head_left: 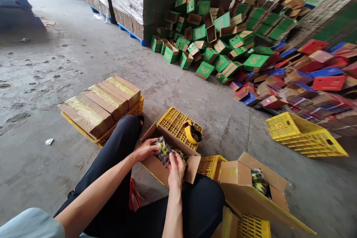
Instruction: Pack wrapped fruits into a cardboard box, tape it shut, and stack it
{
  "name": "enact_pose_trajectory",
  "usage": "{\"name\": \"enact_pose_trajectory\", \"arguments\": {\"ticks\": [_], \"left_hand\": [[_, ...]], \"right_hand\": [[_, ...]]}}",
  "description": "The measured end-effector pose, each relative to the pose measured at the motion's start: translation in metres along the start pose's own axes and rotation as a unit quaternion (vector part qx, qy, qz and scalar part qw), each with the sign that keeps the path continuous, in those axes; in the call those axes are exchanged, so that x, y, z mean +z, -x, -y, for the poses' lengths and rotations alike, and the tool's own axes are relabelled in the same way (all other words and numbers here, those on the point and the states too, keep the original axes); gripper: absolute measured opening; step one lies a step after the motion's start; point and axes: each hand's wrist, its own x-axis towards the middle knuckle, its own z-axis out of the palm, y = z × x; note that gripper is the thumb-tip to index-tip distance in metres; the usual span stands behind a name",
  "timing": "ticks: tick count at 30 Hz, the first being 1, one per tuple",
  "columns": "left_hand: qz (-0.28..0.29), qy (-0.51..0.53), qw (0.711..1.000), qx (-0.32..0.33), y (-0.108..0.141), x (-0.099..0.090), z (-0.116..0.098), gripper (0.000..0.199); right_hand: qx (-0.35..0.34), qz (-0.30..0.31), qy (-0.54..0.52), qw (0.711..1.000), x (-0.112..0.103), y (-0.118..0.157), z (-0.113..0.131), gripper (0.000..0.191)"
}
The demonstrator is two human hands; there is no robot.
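Right now the seated person has both hands on one clear packet [163, 151], tilted just above an open carton [154, 167] between the knees. Dark and yellow-green pieces show through the film. The left hand [148, 149] pinches the packet's upper left side, fingers closed to its thickness; the right hand [176, 167] has its fingers bent around the lower right side, thumb against the film. Beyond the right hand, another packet [181, 155] shows partly inside the carton.

Just past the carton is a yellow crate [169, 121] with a tape dispenser [192, 134] lying on its slatted face. By the right knee, a second carton [237, 193] leans with its flaps spread, and bagged pieces [260, 181] show in its mouth; another yellow crate [253, 227] is partly visible below it. Over to the left, three taped boxes [99, 104] sit side by side on a yellow crate, near the left knee. Farther off across the concrete floor [83, 52], I see green cartons [200, 33] heaped beside a pile of red and blue boxes [329, 81].
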Motion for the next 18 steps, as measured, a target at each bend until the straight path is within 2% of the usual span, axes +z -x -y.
{"name": "enact_pose_trajectory", "arguments": {"ticks": [2,6,14,18], "left_hand": [[-0.018,-0.019,1.000,-0.009,-0.001,0.000,0.001,0.049],[-0.060,-0.013,0.998,-0.004,-0.003,0.002,0.003,0.050],[-0.056,0.004,0.998,0.009,-0.004,0.005,0.002,0.054],[-0.075,0.003,0.997,0.011,-0.005,0.001,0.004,0.052]], "right_hand": [[-0.019,-0.006,0.004,1.000,0.000,-0.001,-0.001,0.054],[-0.026,-0.026,-0.017,0.999,0.000,0.000,0.001,0.049],[0.008,-0.031,-0.048,0.998,0.002,0.005,0.009,0.050],[-0.031,-0.013,0.009,0.999,0.000,0.004,0.008,0.048]]}}
